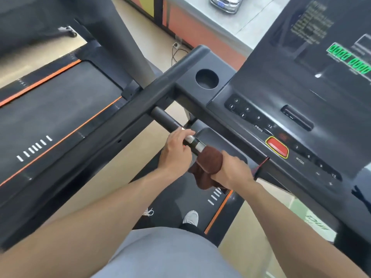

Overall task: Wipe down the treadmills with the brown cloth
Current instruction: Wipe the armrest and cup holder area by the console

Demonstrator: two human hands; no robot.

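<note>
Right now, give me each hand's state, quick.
Left hand: holding the handlebar, fingers curled over it.
Right hand: gripping the brown cloth, wrapped around the same bar.

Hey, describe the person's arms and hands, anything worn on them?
Both forearms are bare to the frame's edge: no sleeves show. The left hand and right hand wear no gloves, and no watch, bracelet or ring shows on either wrist or the visible fingers.

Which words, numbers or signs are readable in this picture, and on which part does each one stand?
"PROG": console keypad, left button group.
"3", "6", "8", "12": same left group.
"MODE": right of the red stop button.
"12", "+", "−": right button group.
Green display: digits, apparently zeros, blurred.
Upper console text, car plate, floor lettering: unreadable.
</note>
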